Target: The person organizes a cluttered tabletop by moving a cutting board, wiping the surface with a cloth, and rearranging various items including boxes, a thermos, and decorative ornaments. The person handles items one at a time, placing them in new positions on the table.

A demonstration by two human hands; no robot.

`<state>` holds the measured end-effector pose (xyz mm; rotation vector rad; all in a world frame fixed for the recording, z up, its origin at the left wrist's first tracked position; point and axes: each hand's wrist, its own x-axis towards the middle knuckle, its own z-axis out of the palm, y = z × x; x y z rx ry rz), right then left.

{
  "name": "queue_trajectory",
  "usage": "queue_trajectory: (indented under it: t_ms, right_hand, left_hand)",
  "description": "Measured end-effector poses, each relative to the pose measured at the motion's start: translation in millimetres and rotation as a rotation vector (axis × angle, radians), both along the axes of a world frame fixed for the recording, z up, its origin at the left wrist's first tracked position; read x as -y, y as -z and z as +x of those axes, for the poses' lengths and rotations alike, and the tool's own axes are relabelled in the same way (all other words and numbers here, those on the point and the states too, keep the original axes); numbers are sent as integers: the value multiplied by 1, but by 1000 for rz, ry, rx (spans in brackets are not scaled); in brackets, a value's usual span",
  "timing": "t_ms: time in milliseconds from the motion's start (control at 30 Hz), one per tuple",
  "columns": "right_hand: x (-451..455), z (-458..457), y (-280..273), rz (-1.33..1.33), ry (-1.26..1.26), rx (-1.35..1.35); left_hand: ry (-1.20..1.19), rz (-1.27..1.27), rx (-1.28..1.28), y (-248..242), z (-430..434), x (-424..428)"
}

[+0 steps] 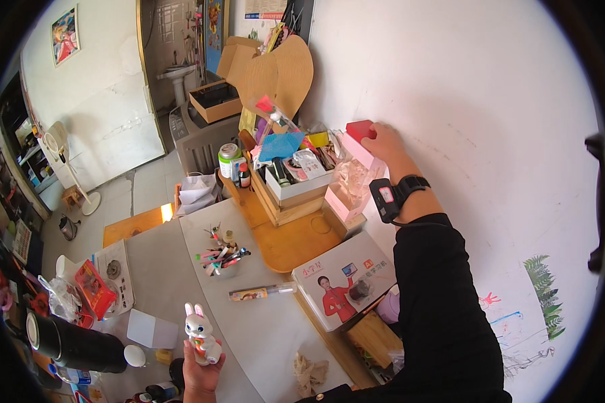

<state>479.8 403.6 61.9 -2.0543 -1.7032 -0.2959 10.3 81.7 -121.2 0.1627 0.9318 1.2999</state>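
Observation:
My left hand point(202, 375) holds a small white rabbit figurine point(200, 335) upright, with pink ears, blue eyes and an orange carrot in front. Over at the wall, my right arm is stretched forward, and my right hand point(387, 145) has its fingers on a red box point(358, 129). That box sits on top of a pink gift box point(345, 204) with pale, crinkled material at its middle. Whether the fingers grip the red box or only rest on it is hard to see. A black device is strapped to my right wrist.
A white box of small items point(297, 189) stands on a wooden crate beside the pink box. Pens point(224, 259) stand in a holder on the grey table point(242, 332). A printed carton point(345, 282) lies near my right arm. A black thermos point(80, 342) lies at left.

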Motion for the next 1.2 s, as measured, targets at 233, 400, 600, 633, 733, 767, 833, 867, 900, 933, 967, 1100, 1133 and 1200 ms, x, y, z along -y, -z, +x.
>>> queue_trajectory:
  t_ms: [233, 400, 600, 633, 733, 767, 833, 867, 900, 933, 967, 1100, 1133, 1200]
  right_hand:
    - [16, -11, -3, 120, 38, 206]
    - [37, -57, -15, 99, -172, -56]
    - [151, -217, 28, -642, -875, -607]
    - [175, -240, 35, -648, -1000, -650]
    - [214, -284, 50, -501, -1060, -866]
    - [217, -293, 54, -438, -1043, -991]
    - [217, -298, 59, -388, -994, -1131]
    - [216, -296, 60, -407, -962, -1147]
    - [214, -292, 61, -480, -858, -1164]
    - [214, -288, 63, -476, -896, -1194]
    - [212, -282, 63, -432, -934, -1165]
    - [189, -256, 51, -335, -866, -1203]
    - [174, -245, 44, -289, -816, -1262]
    - [137, -203, 23, -87, -641, -1067]
  left_hand:
    - [39, 34, -4, -2, -7, 0]
    - [56, 75, 42, -18, 0, -9]
    - [104, 424, 111, -49, 23, -47]
    - [102, 441, 113, -56, 27, -50]
    - [55, 472, 70, -72, 41, -56]
    - [59, 481, 63, -76, 44, -56]
    - [85, 486, 69, -80, 51, -57]
    - [105, 479, 84, -80, 52, -55]
    - [127, 473, 101, -80, 54, -54]
    - [173, 453, 55, -80, 55, -53]
    - [224, 498, 66, -79, 57, -52]
    - [280, 486, 63, -70, 61, -50]
    - [257, 443, 60, -66, 60, -50]
    - [227, 378, 43, -56, 54, -50]
